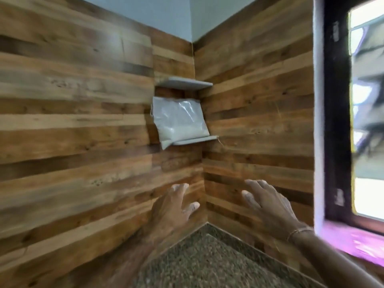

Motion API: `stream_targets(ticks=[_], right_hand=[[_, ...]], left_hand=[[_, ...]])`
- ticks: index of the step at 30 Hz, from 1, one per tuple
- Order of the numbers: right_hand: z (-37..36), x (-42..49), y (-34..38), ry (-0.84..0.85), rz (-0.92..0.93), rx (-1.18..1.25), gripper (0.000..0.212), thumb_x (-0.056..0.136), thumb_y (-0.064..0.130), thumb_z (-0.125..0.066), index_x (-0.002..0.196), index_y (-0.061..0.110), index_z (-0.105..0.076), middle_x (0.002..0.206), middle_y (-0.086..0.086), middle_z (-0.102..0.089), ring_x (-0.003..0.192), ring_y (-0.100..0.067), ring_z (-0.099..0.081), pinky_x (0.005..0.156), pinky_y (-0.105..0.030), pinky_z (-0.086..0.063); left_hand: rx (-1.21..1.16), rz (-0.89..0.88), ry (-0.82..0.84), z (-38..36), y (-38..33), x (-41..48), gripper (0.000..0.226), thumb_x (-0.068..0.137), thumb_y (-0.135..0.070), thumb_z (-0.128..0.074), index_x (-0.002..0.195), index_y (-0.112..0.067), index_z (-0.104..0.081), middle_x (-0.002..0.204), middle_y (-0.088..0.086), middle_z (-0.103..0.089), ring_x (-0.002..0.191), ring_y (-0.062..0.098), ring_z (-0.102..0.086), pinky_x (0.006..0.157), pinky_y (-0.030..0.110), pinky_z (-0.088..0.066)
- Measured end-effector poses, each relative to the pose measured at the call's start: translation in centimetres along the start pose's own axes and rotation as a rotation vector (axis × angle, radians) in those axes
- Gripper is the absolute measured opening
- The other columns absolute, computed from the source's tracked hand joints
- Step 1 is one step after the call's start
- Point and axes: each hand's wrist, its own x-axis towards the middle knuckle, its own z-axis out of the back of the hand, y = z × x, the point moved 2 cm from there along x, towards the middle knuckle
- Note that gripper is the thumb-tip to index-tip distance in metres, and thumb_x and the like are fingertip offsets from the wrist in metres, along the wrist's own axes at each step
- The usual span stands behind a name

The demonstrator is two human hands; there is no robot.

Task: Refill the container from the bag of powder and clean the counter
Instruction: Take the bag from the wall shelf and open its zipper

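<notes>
Powder-dusted fingers point(248, 195) spread apart on both the left hand point(173, 210) and right hand point(268, 206), gripping nothing; at twelve o'clock above them, the clear bag of powder point(179, 121), white powder settled low, stands on the lower corner shelf point(195, 140); granite counter point(207, 262) at six o'clock.

Two bare forearms in the lower frame, no sleeves showing. White powder dusts the fingers of the left hand point(172, 206) and right hand point(270, 206). A thin thread bracelet point(298, 232) circles the right wrist.

Daylight glares through the window point(365, 113) at right, frame motion-blurred, wall planks point(72, 113) bowed near the edges.
</notes>
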Motion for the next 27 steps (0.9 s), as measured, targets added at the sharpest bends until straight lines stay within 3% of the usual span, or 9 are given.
stream_targets(ticks=[8,14,17,22,27], right_hand=[[0.5,17.5,6.1,-0.059,0.129,-0.034,0.047,0.105,0.052,-0.037,0.142,0.027,-0.049,0.138,-0.001,-0.056,0.122,-0.023,-0.057,0.094,-0.046,-0.053],[-0.8,31.0,9.9,-0.065,0.104,-0.022,0.052,0.105,0.052,-0.039,0.143,0.019,-0.048,0.137,-0.008,-0.055,0.121,-0.028,-0.057,0.102,-0.049,-0.048],[-1.6,37.9,12.2,-0.083,0.122,-0.026,0.052,0.104,0.050,-0.044,0.145,0.017,-0.046,0.135,-0.010,-0.057,0.119,-0.027,-0.058,0.102,-0.047,-0.048],[-5.1,49.8,15.2,-0.118,0.074,-0.189,0.064,0.096,0.049,-0.060,0.151,0.023,-0.040,0.143,-0.009,-0.052,0.129,-0.030,-0.053,0.104,-0.044,-0.044],[-9.0,58.4,18.8,-0.080,0.178,-0.307,0.070,0.096,0.033,-0.067,0.157,0.024,-0.033,0.153,-0.007,-0.045,0.138,-0.031,-0.045,0.112,-0.041,-0.037]], left_hand=[[0.073,-0.019,-0.192,7.6,4.2,14.8,0.071,0.093,-0.064,-0.058,0.150,-0.026,-0.043,0.151,0.001,-0.051,0.137,0.022,-0.049,0.106,0.041,-0.046],[0.181,-0.010,-0.305,12.0,9.2,27.4,0.079,0.092,-0.067,-0.058,0.155,-0.023,-0.037,0.159,0.008,-0.042,0.143,0.030,-0.042,0.110,0.046,-0.040],[0.226,-0.016,-0.398,13.4,11.8,33.4,0.081,0.092,-0.068,-0.056,0.155,-0.022,-0.034,0.159,0.011,-0.040,0.143,0.032,-0.039,0.111,0.048,-0.037],[0.156,-0.063,-0.390,13.1,17.8,44.6,0.086,0.090,-0.065,-0.063,0.156,-0.019,-0.032,0.156,0.012,-0.043,0.137,0.032,-0.048,0.101,0.046,-0.045],[0.130,-0.071,-0.480,12.4,22.8,50.7,0.073,0.081,-0.070,-0.070,0.135,-0.022,-0.060,0.130,0.004,-0.068,0.114,0.027,-0.065,0.083,0.036,-0.044]])
